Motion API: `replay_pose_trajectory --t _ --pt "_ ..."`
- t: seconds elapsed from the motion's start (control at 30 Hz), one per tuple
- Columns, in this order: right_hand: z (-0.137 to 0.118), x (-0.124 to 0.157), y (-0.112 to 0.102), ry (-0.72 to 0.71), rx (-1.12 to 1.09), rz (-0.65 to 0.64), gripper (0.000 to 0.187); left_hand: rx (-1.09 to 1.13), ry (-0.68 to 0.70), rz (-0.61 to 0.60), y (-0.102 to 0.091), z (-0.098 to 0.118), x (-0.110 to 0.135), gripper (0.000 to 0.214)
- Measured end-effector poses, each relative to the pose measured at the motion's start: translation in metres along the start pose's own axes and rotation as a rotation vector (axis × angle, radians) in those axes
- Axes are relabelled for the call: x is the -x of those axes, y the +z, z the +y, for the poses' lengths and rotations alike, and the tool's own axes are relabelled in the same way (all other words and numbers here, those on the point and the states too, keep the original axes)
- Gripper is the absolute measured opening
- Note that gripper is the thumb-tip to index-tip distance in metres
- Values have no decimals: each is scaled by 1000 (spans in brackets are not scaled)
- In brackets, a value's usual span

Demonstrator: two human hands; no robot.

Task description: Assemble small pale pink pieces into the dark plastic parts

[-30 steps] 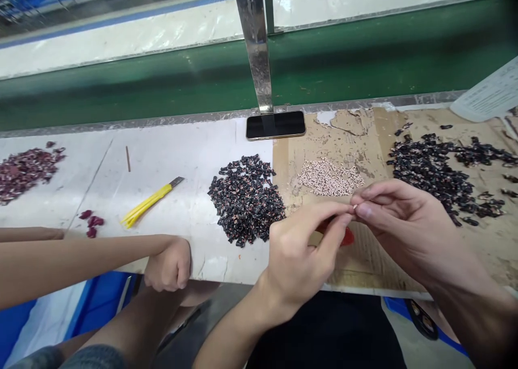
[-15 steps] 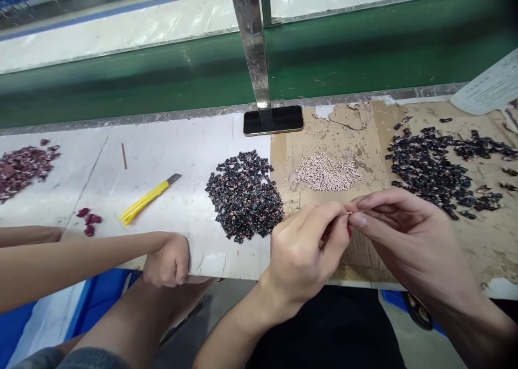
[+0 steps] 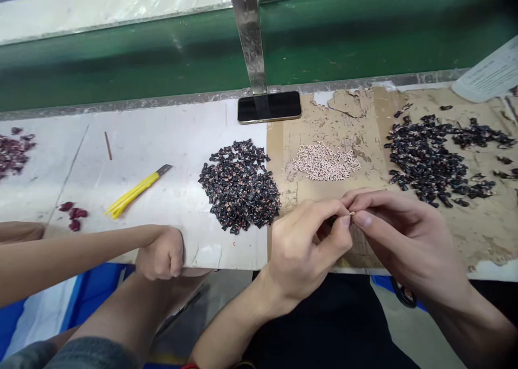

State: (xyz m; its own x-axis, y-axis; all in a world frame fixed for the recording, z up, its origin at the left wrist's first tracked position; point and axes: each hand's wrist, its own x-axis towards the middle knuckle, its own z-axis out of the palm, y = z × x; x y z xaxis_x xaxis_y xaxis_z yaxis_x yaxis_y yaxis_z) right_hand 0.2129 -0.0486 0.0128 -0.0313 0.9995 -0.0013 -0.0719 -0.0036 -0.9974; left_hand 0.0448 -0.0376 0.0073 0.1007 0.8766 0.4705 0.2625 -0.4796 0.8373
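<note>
My left hand and my right hand meet fingertip to fingertip above the front of the cardboard. Pinched between the right thumb and forefinger is a tiny pale piece, touching the left fingertips too. Something dark shows under the curled left fingers, mostly hidden. Behind the hands lies a pile of tiny pinkish-white pieces with dark specks. A heap of small black pieces with reddish ends is to the left, and looser black pieces are spread to the right.
A phone lies by the metal post. Yellow-handled blades, a thin brown stick and dark red pieces are on the left. A co-worker's closed hand rests at the table edge. A whitish container stands back right.
The view has shifted, so the table contents sit slightly higher and further left. Both my hands stay together at the pale piece, with a small shift of the left fingers. The red spot between them no longer shows.
</note>
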Motion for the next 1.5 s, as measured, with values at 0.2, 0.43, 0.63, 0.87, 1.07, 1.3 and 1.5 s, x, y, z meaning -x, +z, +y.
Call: replay_pose_trajectory --t 0.2,0.43,0.63,0.87,1.07,1.3,1.5 --pt "-6 10 -4 -26 114 15 8 48 6 -28 4 1 9 6" --pt "5 26 -27 -245 564 104 20 149 -278 32 -14 -4 19 16" --pt "24 27 -29 -361 822 28 25 236 -419 104 -22 -9 24 16" --pt "26 25 -28 -393 914 27 22 227 -429 112 -23 -8 22 20" --pt "26 23 -27 -424 994 11 21 219 -456 108 -25 -9 23 16" --pt "15 24 -24 -229 631 94 14 360 -569 65 -21 -1 21 12" --pt "2 26 -20 70 114 55 8 608 -731 -81 -4 10 10 12"
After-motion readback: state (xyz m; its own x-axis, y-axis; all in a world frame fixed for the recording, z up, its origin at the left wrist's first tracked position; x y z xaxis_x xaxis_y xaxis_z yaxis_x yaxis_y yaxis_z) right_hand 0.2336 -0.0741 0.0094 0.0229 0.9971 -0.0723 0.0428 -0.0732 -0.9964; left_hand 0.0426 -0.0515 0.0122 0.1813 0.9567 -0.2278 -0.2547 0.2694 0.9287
